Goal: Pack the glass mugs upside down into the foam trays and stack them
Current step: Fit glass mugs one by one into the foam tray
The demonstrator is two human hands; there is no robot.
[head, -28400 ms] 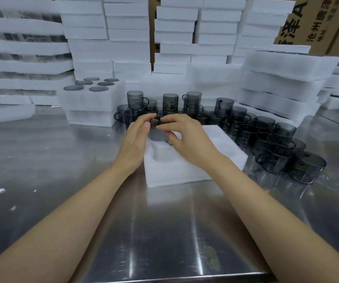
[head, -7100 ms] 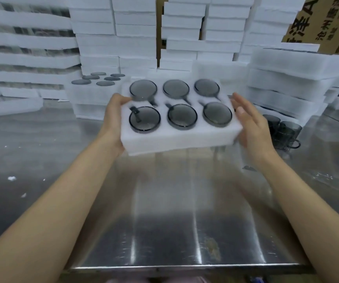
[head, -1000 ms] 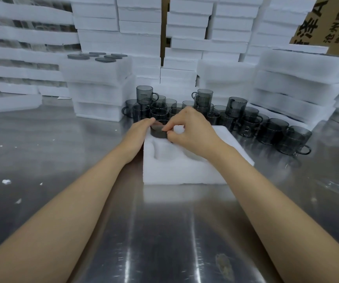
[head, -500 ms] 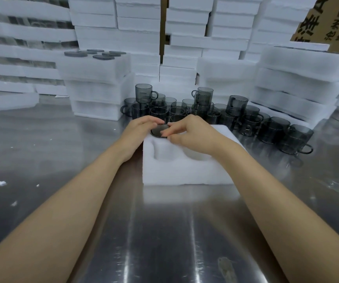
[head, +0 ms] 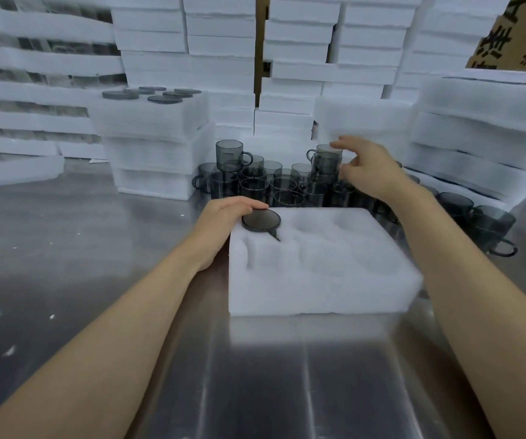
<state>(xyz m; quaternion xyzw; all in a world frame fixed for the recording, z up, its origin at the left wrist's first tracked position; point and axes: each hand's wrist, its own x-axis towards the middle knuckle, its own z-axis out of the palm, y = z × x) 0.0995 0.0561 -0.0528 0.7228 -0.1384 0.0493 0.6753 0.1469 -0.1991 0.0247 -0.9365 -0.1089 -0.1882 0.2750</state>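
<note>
I see the foam tray (head: 318, 289) unmoved. Right hand (head: 369, 166) has swung off to the loose mugs (head: 255, 185) behind, fingers spread, gripping nothing. Left hand (head: 223, 217) rests relaxed against the upside-down mug (head: 261, 219), now seated in the far-left pocket.

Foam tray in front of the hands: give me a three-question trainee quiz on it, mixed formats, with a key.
1. True or false: the foam tray holds one upside-down mug, in its far-left pocket.
2. Pick one. The right hand is: A) pressing down on the tray; B) open, reaching over the loose mugs behind the tray; C) lifting a tray off a stack.
3. Fill in: the hand resting at the tray's corner beside the seated mug is the ____ hand.
Key: 1 true; 2 B; 3 left, the left hand.
</note>
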